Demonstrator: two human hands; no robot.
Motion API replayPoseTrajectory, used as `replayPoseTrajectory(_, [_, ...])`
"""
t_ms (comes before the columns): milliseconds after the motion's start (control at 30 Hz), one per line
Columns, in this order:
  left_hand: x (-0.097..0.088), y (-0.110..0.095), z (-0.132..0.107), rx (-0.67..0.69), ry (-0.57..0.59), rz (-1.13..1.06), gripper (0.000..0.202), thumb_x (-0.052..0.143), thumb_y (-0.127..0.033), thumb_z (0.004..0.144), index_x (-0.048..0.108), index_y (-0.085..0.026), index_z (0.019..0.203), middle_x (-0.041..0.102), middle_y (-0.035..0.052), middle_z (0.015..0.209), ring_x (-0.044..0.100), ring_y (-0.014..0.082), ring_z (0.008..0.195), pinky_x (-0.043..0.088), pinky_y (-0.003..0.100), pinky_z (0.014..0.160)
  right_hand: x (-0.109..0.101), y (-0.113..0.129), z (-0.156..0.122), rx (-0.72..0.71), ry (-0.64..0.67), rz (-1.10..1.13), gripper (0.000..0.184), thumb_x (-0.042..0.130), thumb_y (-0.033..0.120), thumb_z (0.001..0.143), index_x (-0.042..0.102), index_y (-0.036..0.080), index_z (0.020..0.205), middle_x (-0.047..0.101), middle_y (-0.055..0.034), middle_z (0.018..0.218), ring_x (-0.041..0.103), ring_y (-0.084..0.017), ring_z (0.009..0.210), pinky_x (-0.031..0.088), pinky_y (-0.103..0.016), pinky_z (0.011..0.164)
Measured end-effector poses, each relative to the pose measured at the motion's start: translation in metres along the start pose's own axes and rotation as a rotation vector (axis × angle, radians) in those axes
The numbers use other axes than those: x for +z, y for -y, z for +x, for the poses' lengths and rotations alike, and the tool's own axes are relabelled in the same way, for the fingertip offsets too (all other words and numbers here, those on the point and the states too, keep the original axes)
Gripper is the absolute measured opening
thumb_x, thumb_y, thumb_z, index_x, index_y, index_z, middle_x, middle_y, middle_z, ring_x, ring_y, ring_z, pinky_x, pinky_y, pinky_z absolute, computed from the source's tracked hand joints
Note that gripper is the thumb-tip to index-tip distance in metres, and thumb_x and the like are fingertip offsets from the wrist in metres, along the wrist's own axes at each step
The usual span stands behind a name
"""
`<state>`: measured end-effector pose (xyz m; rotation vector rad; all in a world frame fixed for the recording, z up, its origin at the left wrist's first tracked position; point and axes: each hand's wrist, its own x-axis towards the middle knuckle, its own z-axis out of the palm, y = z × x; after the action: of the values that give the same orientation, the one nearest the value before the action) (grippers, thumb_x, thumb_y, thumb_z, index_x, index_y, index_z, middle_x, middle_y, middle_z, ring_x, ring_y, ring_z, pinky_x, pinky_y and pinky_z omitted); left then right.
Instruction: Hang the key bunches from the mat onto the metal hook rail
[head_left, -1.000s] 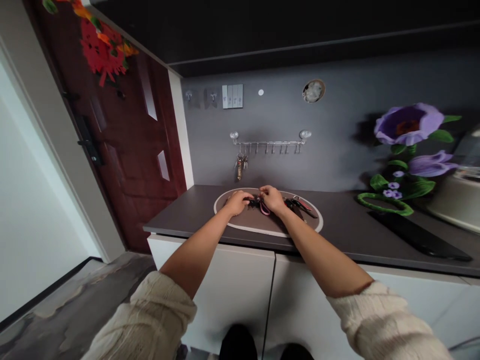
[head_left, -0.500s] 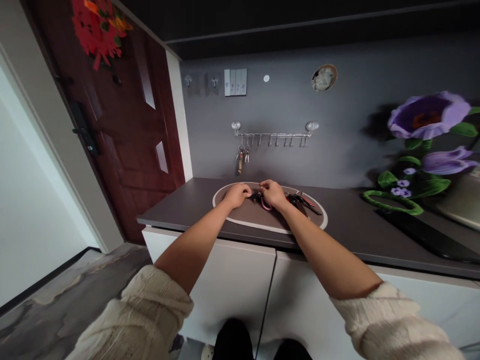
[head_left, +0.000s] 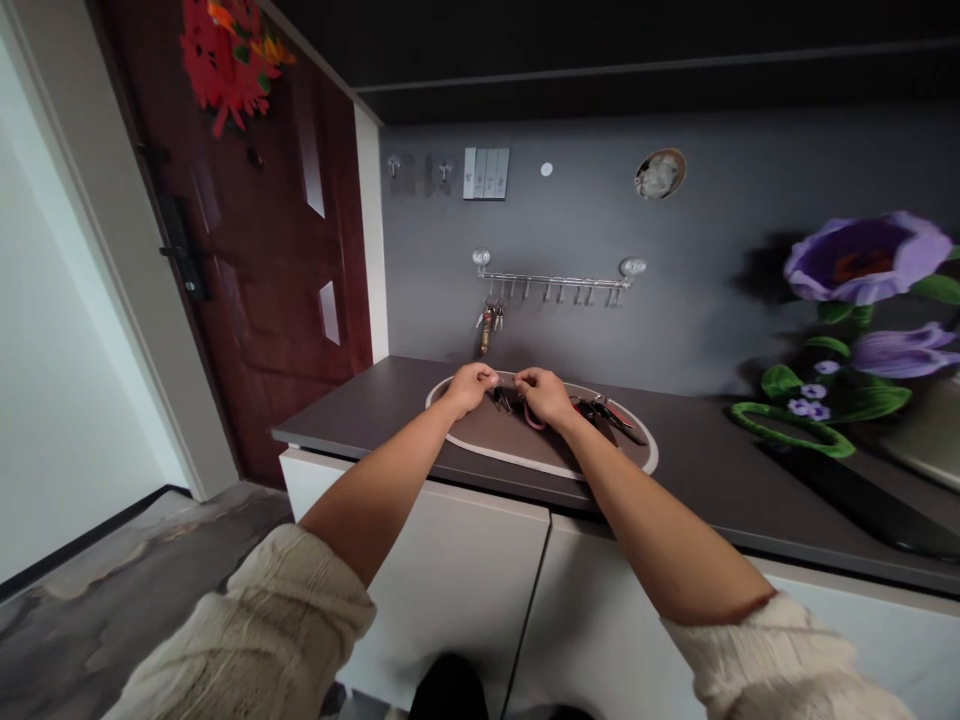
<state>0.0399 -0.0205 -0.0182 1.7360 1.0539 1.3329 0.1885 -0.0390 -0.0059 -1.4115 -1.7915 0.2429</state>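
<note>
Over the left part of an oval brown mat, my left hand is closed in a pinch. A small bunch of keys dangles just below its fingertips. My right hand, also pinched, is a short way to the right; what its fingertips hold is too small to make out. A pink loop shows beneath the right hand, partly hidden by it. More keys and dark key holders, one with a red part, lie on the mat to the right of my right wrist.
A hook rail is fixed to the grey wall, with a keychain on its left end. Purple artificial flowers and a long black object occupy the counter's right side. A dark red door stands left.
Both hands have come up slightly from the mat, fingertips still pinched. Keys now hang visibly beneath my left fingers. The camera view has shifted a little.
</note>
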Motion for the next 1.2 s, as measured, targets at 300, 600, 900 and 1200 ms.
replayPoseTrajectory(300, [0.0008, 0.0008, 0.0026, -0.094, 0.026, -0.348, 0.01, 0.06, -0.02, 0.067, 0.056, -0.011, 0.07, 0.055, 0.0003, 0.063, 0.05, 0.0064, 0.056, 0.041, 0.021, 0.058, -0.0007, 0.0053, -0.0035, -0.119, 0.093, 0.203, 0.021, 0.05, 0.031, 0.071, 0.062, 0.015, 0.076, 0.063, -0.0025, 0.075, 0.053, -0.011, 0.065, 0.038, -0.023, 0.065])
replayPoseTrajectory(600, [0.001, -0.0037, -0.001, -0.135, 0.06, -0.536, 0.016, 0.065, -0.021, 0.063, 0.056, -0.011, 0.07, 0.056, 0.0006, 0.067, 0.054, 0.0078, 0.064, 0.044, 0.03, 0.072, 0.0031, -0.0009, 0.0, -0.13, 0.083, 0.324, 0.024, 0.055, 0.036, 0.066, 0.062, 0.015, 0.074, 0.062, -0.0026, 0.071, 0.052, -0.011, 0.062, 0.04, -0.024, 0.063])
replayPoseTrajectory(900, [0.0031, -0.0014, -0.0008, -0.106, 0.086, -0.565, 0.02, 0.067, -0.024, 0.061, 0.055, -0.011, 0.071, 0.056, 0.0011, 0.068, 0.054, 0.0088, 0.064, 0.045, 0.029, 0.069, 0.0023, -0.0017, -0.0007, -0.11, 0.063, 0.388, 0.026, 0.054, 0.037, 0.065, 0.061, 0.013, 0.073, 0.061, -0.003, 0.068, 0.051, -0.011, 0.06, 0.039, -0.024, 0.06])
replayPoseTrajectory(1200, [0.0045, -0.003, -0.0035, -0.095, 0.07, -0.464, 0.025, 0.064, -0.031, 0.064, 0.056, -0.011, 0.076, 0.057, 0.004, 0.073, 0.053, 0.0083, 0.064, 0.045, 0.023, 0.062, -0.0034, 0.0009, -0.0025, -0.114, -0.027, 0.322, 0.026, 0.05, 0.039, 0.068, 0.057, 0.014, 0.073, 0.056, -0.0016, 0.066, 0.048, -0.011, 0.059, 0.039, -0.024, 0.058])
